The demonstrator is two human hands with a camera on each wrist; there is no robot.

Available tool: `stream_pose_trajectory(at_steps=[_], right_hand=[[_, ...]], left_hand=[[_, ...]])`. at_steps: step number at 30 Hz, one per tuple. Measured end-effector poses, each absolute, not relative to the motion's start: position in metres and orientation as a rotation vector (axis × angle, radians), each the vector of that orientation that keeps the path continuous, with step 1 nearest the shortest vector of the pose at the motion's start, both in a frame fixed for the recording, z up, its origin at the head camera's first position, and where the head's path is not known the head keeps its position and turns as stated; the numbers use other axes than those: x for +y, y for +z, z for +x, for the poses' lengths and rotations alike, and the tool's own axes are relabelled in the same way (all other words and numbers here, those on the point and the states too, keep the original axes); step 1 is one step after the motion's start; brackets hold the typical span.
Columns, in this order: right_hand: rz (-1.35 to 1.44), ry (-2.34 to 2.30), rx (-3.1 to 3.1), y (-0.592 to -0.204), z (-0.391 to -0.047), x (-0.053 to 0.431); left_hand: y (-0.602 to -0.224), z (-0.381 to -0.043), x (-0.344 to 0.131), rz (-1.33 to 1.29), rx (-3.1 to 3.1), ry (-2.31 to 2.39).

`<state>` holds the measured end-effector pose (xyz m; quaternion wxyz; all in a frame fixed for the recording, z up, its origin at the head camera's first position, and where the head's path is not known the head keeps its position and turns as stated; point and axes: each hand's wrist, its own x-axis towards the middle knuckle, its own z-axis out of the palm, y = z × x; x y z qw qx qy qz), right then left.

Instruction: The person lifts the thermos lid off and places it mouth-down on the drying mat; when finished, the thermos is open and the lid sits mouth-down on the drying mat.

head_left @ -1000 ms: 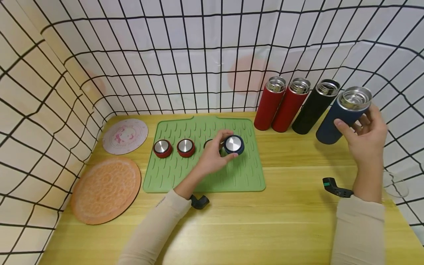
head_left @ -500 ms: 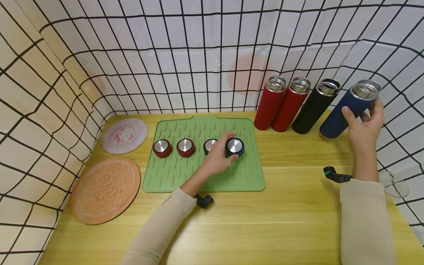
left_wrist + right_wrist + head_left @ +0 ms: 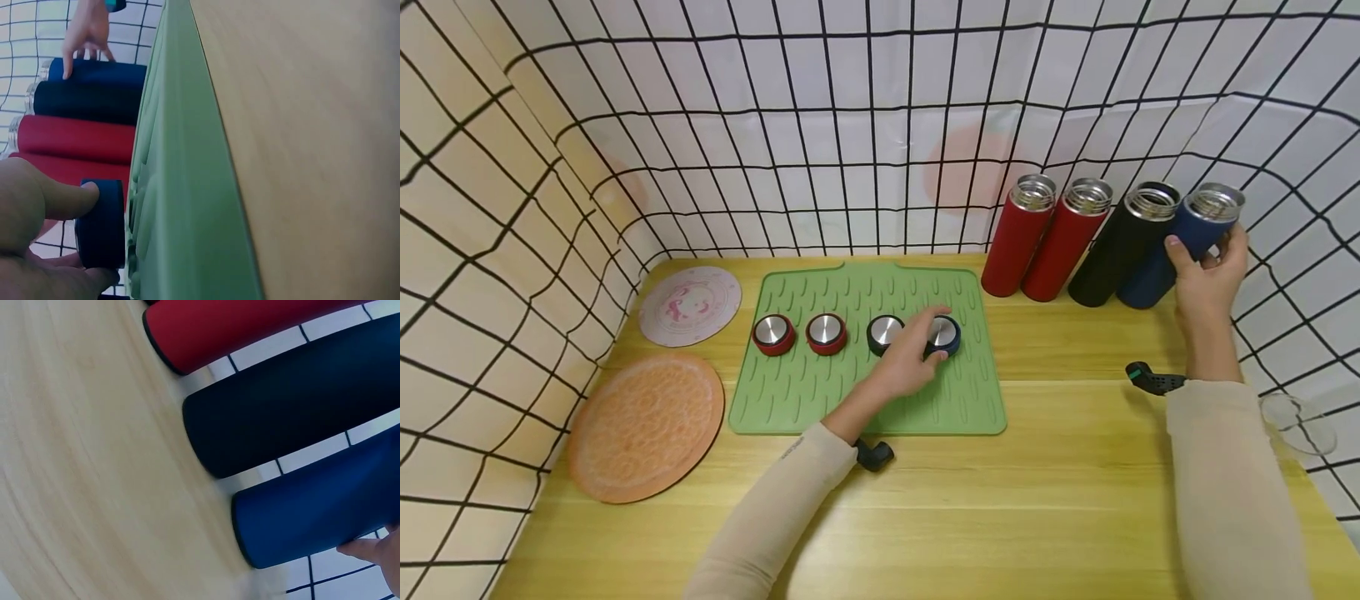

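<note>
My left hand [image 3: 904, 360] pinches a dark blue bottle lid [image 3: 944, 335] with a silver top, down at the right part of the green mat [image 3: 865, 408]. In the left wrist view, the thumb and fingers lie on opposite sides of this lid [image 3: 103, 225]. My right hand [image 3: 1212, 279] holds a blue thermos bottle [image 3: 1197, 225], lidless, at its upper part. It stands on the table beside the black bottle [image 3: 1112, 258]. In the right wrist view, fingertips touch the side of the blue bottle [image 3: 312, 506]. Some right fingers are hidden behind it.
Two red open bottles [image 3: 1017, 242] stand left of the black one. On the mat sit two red lids [image 3: 773, 333] and a black lid [image 3: 884, 332]. Left lie a pink round mat [image 3: 691, 304] and an orange round mat [image 3: 647, 425]. Black wire grid [image 3: 827, 158] surrounds the table.
The blue bottle has moved back and up against the row, beside the black bottle, in my right hand. My left hand has moved slightly right with the blue lid, uncovering more of the black lid.
</note>
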<state>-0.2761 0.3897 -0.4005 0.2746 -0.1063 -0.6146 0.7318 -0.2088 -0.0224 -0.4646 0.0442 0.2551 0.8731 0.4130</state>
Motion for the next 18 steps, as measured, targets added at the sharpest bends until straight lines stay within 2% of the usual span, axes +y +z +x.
stream_pose_trajectory(at_steps=[10,18], right_hand=[[-0.408,1.912,-1.828,-0.404,-0.274,0.392],[-0.575,1.669,-2.012,-0.402,-0.254,0.388]], left_hand=[[-0.466,-0.206,-0.019,0.762,2.708,1.216],[-0.464,-0.207,-0.030,0.721,2.677,1.310]])
